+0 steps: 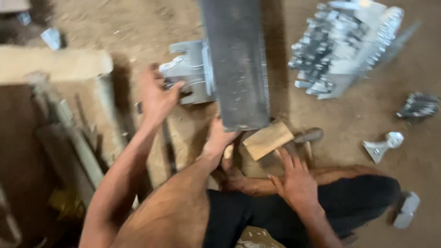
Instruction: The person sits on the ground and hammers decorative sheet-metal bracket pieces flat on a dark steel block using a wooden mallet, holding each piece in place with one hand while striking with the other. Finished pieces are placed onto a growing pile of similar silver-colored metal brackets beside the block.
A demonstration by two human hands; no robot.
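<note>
Left hand [156,98] is curled around one shiny stamped metal bracket [190,71] beside one long grey steel bar [236,64]; right hand [296,181] lies open on the knee, holding nothing.

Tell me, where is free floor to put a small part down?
Bare dirt floor lies between the wooden block, the pile of metal parts and the small funnel-shaped piece. Crowded: around the left hand, bracket and grey beam.

Single head-worn view, steeply downward, close over dirt floor [376,124]
</note>
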